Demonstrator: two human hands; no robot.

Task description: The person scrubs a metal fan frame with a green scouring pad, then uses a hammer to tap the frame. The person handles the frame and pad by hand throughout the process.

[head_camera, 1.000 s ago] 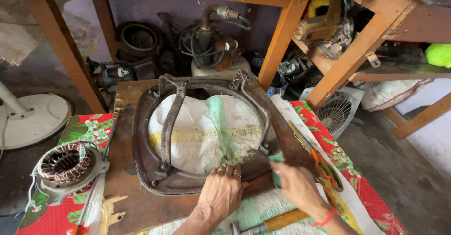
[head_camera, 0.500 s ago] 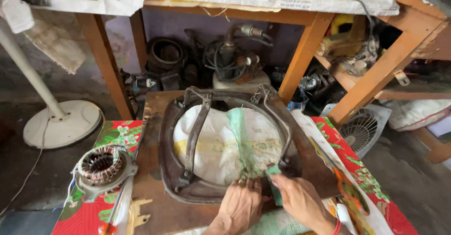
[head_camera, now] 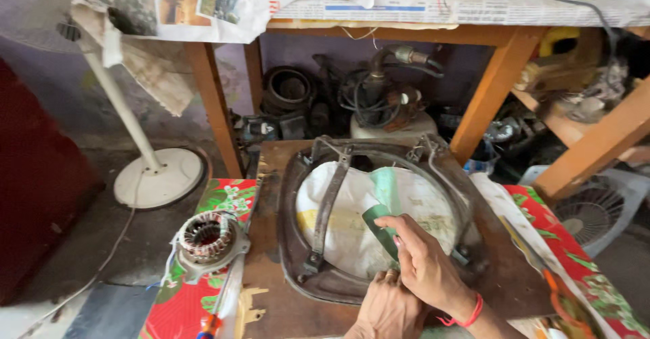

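In the head view, the right hand (head_camera: pixel 423 264) reaches in from about 5 o'clock over the dark metal frame (head_camera: pixel 298 244), its thumb and fingers in a narrow grip closed on a small dark green strip (head_camera: pixel 379 225) that slants over the white sack (head_camera: pixel 352 224) showing through the frame's round opening. The left hand (head_camera: pixel 387 306) lies just below and partly under the right one, at 6 o'clock of the frame, fingers pressed on the near rim; whether its grip holds anything I cannot tell, since the right hand covers it. The frame rests on a rusty brown board (head_camera: pixel 271 298), with a metal crossbar (head_camera: pixel 326 210) running up its left side toward 12 o'clock. At 9 o'clock of the frame, a wound motor stator (head_camera: pixel 206 236) sits on a red floral cloth (head_camera: pixel 183 305). Farther out at 10 o'clock stands the round white base of a pedestal fan (head_camera: pixel 159 176) on the floor. At 12 o'clock, under the wooden bench (head_camera: pixel 501 75) covered with newspaper, a pump with coiled cables (head_camera: pixel 382 102) sits among other parts. At 3 o'clock a small fan grille (head_camera: pixel 589 217) leans near the bench leg.
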